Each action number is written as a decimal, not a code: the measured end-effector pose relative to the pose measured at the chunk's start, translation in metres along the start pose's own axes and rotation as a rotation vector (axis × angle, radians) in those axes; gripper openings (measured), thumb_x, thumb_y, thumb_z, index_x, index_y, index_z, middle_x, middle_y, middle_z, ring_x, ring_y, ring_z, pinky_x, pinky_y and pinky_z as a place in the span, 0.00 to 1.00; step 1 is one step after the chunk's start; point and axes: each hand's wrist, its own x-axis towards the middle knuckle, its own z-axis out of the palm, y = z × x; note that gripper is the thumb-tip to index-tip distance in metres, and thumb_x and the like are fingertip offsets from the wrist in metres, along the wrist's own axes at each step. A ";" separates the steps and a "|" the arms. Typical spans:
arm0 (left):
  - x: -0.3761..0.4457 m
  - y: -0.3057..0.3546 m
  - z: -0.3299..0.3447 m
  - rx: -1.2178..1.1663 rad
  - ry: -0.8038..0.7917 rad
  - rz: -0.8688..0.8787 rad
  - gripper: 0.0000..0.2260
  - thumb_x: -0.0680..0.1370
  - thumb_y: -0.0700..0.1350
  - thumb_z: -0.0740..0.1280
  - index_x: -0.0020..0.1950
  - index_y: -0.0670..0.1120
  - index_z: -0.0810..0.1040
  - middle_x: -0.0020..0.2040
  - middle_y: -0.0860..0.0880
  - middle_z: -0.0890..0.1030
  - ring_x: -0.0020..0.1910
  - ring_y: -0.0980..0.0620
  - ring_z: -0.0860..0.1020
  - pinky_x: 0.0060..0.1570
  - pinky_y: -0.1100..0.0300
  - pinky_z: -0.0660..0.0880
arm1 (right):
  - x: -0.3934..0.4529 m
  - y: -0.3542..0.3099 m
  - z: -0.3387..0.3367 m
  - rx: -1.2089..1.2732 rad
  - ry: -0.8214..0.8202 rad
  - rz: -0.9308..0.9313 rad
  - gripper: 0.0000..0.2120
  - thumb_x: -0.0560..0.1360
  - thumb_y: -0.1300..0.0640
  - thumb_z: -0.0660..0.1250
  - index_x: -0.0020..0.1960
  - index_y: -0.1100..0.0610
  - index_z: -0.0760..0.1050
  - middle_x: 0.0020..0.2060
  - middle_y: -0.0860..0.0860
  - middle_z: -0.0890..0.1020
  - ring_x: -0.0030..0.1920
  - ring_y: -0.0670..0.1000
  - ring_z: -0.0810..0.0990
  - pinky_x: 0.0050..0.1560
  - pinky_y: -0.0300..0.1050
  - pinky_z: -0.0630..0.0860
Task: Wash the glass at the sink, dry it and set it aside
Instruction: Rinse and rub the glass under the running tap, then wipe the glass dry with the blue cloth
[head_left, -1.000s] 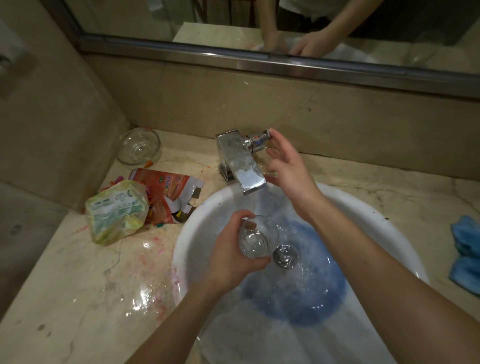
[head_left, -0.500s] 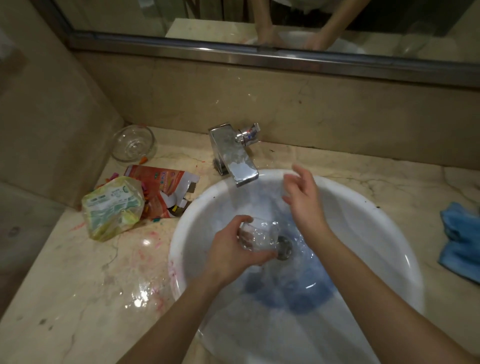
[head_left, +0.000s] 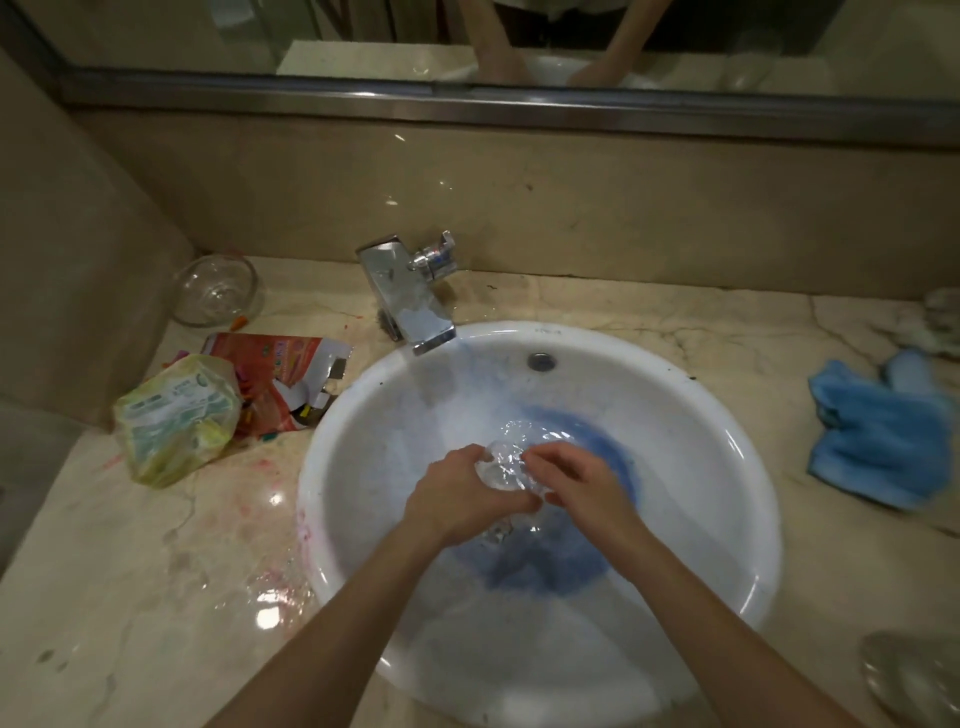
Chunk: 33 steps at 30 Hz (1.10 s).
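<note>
My left fingers (head_left: 498, 506) and right fingers (head_left: 540, 460) both grip the glass (head_left: 504, 467) between them, over the sink (head_left: 363, 426); faucet (head_left: 410, 301) beyond.

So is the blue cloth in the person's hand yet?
No, the blue cloth lies on the counter right of the sink, while both hands hold the glass over the basin.

glass (head_left: 503, 467) mostly hidden between both hands (outline blurred), grey object (head_left: 911, 675) cut off at right edge
</note>
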 end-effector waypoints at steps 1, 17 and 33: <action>-0.001 0.001 0.000 -0.004 -0.031 -0.030 0.37 0.58 0.66 0.78 0.63 0.54 0.77 0.57 0.54 0.78 0.58 0.51 0.80 0.56 0.57 0.78 | -0.002 0.002 0.000 -0.011 -0.002 0.001 0.07 0.77 0.59 0.70 0.42 0.51 0.82 0.36 0.43 0.84 0.39 0.42 0.81 0.46 0.43 0.79; -0.025 0.039 0.027 -0.221 -0.436 -0.012 0.28 0.66 0.63 0.76 0.60 0.50 0.78 0.53 0.46 0.85 0.46 0.49 0.86 0.47 0.53 0.84 | -0.037 0.001 -0.039 0.185 0.039 0.199 0.08 0.78 0.54 0.68 0.42 0.56 0.79 0.38 0.51 0.81 0.37 0.45 0.77 0.34 0.31 0.71; -0.051 0.118 0.069 -0.458 -0.063 0.715 0.34 0.57 0.34 0.85 0.60 0.46 0.79 0.53 0.51 0.85 0.54 0.54 0.84 0.53 0.63 0.79 | -0.103 -0.018 -0.140 0.111 0.224 -0.307 0.37 0.57 0.62 0.85 0.61 0.49 0.74 0.56 0.45 0.82 0.59 0.48 0.81 0.56 0.41 0.79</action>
